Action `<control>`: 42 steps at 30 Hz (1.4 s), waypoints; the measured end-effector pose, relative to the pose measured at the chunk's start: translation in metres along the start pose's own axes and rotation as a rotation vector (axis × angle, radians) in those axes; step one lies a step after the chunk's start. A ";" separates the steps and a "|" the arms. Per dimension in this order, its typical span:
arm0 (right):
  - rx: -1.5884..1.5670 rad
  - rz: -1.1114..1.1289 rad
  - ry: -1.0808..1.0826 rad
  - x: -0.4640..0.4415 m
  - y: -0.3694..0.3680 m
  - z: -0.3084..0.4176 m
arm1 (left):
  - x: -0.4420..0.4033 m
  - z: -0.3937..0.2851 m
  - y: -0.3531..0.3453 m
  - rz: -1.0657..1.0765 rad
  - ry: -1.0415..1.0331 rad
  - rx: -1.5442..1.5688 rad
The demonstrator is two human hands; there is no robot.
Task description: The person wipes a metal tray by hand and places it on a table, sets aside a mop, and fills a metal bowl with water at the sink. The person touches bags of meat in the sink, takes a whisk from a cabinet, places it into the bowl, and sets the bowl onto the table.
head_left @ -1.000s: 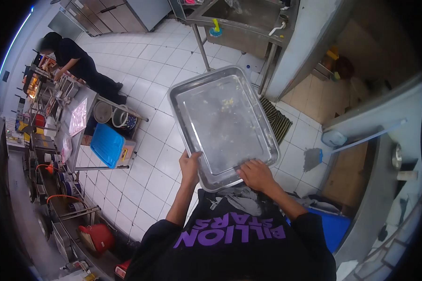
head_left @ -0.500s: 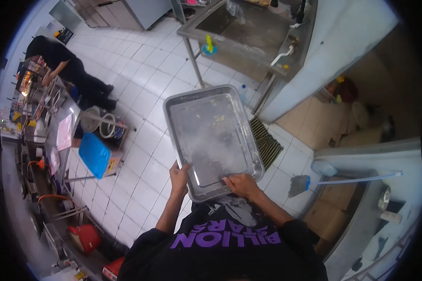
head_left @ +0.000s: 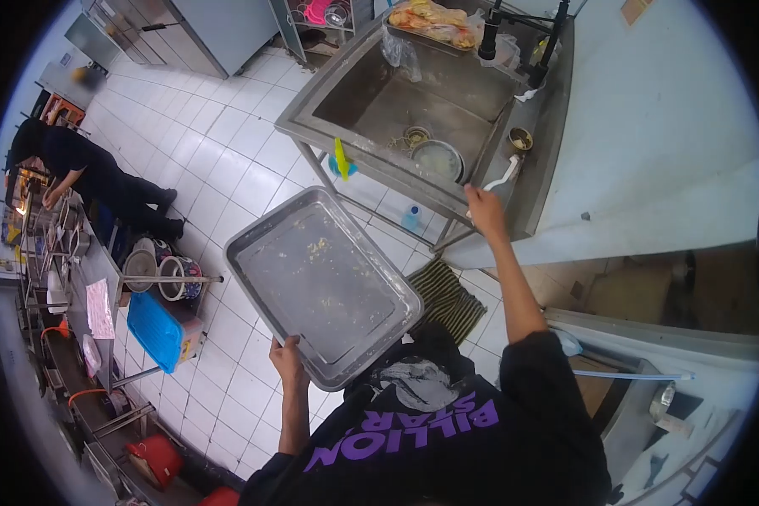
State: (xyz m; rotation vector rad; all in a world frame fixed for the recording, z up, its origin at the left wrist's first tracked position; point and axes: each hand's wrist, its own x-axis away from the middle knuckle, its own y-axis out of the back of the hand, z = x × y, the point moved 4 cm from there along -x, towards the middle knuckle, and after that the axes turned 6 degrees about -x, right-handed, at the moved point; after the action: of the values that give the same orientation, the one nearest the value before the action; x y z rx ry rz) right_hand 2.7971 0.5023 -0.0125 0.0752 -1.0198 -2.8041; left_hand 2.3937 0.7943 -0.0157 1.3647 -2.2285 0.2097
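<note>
My left hand (head_left: 288, 363) grips the near left edge of a large rectangular metal tray (head_left: 329, 282), its thumb over the rim. The tray is tilted in front of me, with yellowish crumbs scattered on its inner surface. My right hand (head_left: 486, 211) is off the tray, stretched out at the near right edge of the metal sink (head_left: 346, 139). Its fingers look bent, close to the end of a curved white handle-like piece (head_left: 504, 175) on the sink's ledge; whether they touch it is unclear. A round metal bowl (head_left: 438, 160) holding cloudy liquid sits in the basin.
A yellow-green brush-like tool (head_left: 341, 158) hangs on the sink's front. Below stands a plastic bottle (head_left: 411, 218), near a striped mat (head_left: 447, 299). At left, a person (head_left: 101, 173) bends over a counter, with a blue-lidded box (head_left: 162, 333) nearby.
My right hand has let go of the tray and reached forward to the sink's edge. The tray has swung left and tilted, held by my left hand alone. My view has shifted nearer the sink.
</note>
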 end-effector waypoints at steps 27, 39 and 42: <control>-0.314 0.811 0.291 0.022 -0.031 0.099 | 0.151 0.023 -0.063 -0.517 0.134 0.402; 0.130 0.622 1.346 0.111 -0.095 0.235 | 0.176 0.011 -0.062 -0.459 0.079 0.409; 0.131 0.620 1.386 0.112 -0.098 0.244 | 0.183 0.013 -0.069 -0.451 0.080 0.421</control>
State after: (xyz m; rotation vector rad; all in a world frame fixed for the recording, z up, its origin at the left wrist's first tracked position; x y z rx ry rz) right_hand 2.6492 0.7126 0.1123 1.2290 -0.6202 -1.4779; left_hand 2.3829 0.6126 0.0556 1.9993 -1.8114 0.5801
